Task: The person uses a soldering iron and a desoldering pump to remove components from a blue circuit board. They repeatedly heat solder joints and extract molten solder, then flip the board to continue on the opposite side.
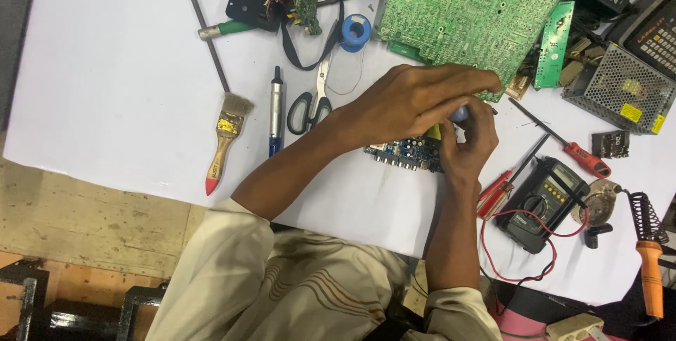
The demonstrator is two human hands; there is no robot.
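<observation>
My left hand (415, 98) reaches across the white table (113, 66) and its fingers pinch a small pale blue object (459, 113) above a small blue circuit board (401, 150). My right hand (470, 140) meets it from below, fingers curled on the same small object. The hands cover most of the blue board; only its near edge with connectors shows. A large green circuit board (472, 3) lies just beyond the hands.
Scissors (313, 102), a blue-tipped pen tool (276, 112), a paintbrush (225, 137) and a blue solder reel (355, 31) lie left. A multimeter (542, 197) with red lead, red screwdrivers (584, 158), a soldering iron (649, 270) and a metal mesh box (620, 87) sit right.
</observation>
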